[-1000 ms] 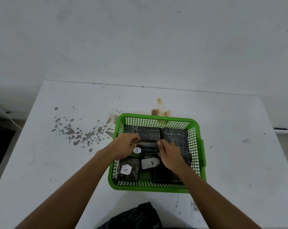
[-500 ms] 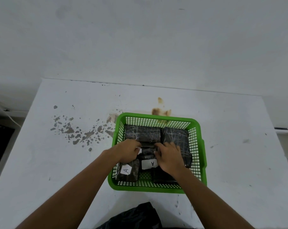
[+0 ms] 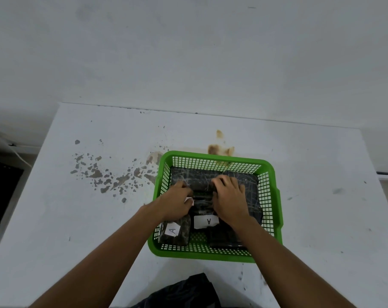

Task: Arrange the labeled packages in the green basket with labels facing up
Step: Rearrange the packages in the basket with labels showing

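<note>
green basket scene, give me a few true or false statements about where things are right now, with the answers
1. Both hands are inside the green basket. True: the left hand and right hand are down among the dark packages.
2. Two white labels marked A face up near the front of the basket. True: one on the front left package, one on the middle label.
3. The basket is red. False: it is green.
4. The basket stands on the floor. False: it stands on the white table.
5. The stains on the table lie to the right of the basket. False: the grey stains lie to its left.
</note>
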{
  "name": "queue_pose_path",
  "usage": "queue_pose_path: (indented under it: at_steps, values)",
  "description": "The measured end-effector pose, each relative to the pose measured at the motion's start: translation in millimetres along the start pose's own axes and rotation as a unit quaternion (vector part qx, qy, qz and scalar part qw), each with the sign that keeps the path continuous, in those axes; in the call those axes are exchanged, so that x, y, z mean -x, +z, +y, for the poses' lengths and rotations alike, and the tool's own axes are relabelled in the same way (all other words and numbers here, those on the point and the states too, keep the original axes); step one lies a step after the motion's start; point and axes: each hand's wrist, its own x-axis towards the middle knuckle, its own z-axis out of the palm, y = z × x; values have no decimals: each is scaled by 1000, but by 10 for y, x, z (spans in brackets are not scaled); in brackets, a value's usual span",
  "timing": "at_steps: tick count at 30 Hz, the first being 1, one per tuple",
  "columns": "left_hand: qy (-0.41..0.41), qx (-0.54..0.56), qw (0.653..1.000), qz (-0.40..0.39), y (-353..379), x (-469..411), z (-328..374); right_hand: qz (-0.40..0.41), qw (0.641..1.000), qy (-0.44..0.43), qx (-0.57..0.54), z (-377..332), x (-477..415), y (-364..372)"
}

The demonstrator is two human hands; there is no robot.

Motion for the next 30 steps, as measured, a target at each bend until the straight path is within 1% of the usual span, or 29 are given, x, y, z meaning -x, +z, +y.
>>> queue_pose_path:
  at_steps: [4,8,10,12,15,18,20,23,26,30]
  values:
    - [5,10,1000,11,-1,8,2,-27,998,-26,48,29,-161,15]
    - [6,19,999,35,23,19,8,-82,991,-66,81,108,-307,-12]
    - [9,17,999,43,27,23,11,-94,988,-79,90,141,-342,-36]
    - [16,9,998,58,18,27,14,-75,992,-86,59,181,-330,-25]
    - [37,-30,993,108,-29,29,11,-58,995,-78,-36,255,-285,-53]
    - [49,-89,983,154,-75,11,4,-47,988,-60,-134,297,-247,-127]
    - [51,-132,975,169,-101,-23,4,-44,980,-48,-188,279,-250,-157]
    - [52,-160,971,168,-148,-73,3,-27,967,-24,-251,224,-325,-202]
    - [53,-163,974,148,-158,-116,0,-19,968,-8,-249,210,-412,-233]
    - [29,-155,982,104,-132,-149,-10,-8,971,-6,-239,195,-412,-217]
